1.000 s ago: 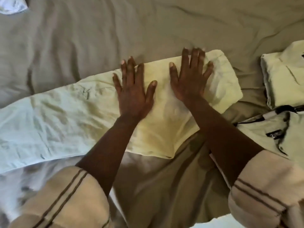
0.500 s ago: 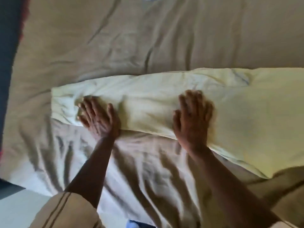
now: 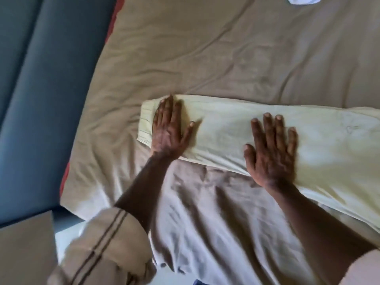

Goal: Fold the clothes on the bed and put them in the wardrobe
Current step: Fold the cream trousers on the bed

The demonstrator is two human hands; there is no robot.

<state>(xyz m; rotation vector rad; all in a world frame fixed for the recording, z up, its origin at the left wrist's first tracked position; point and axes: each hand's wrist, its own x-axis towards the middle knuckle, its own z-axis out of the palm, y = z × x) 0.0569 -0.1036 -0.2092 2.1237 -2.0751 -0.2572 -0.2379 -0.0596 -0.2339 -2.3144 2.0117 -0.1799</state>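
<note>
A long pale yellow garment [image 3: 226, 128], folded into a narrow strip, lies across the tan bed sheet [image 3: 205, 58] and runs out of view at the right. My left hand [image 3: 169, 130] lies flat with straight fingers on the strip's left end. Further right along the same strip, my right hand [image 3: 271, 151] presses down flat with fingers spread. Neither hand grips the cloth.
A blue padded bed frame or wall panel [image 3: 41, 99] borders the bed on the left, with a red mattress edge [image 3: 112, 23] showing. A white piece of cloth [image 3: 160, 0] lies at the top edge. A brown board [image 3: 24, 249] sits at lower left.
Both hands have slid left along the garment from its wide right part to its narrow left end. The view has turned left, so the folded clothes at the right are out of sight.
</note>
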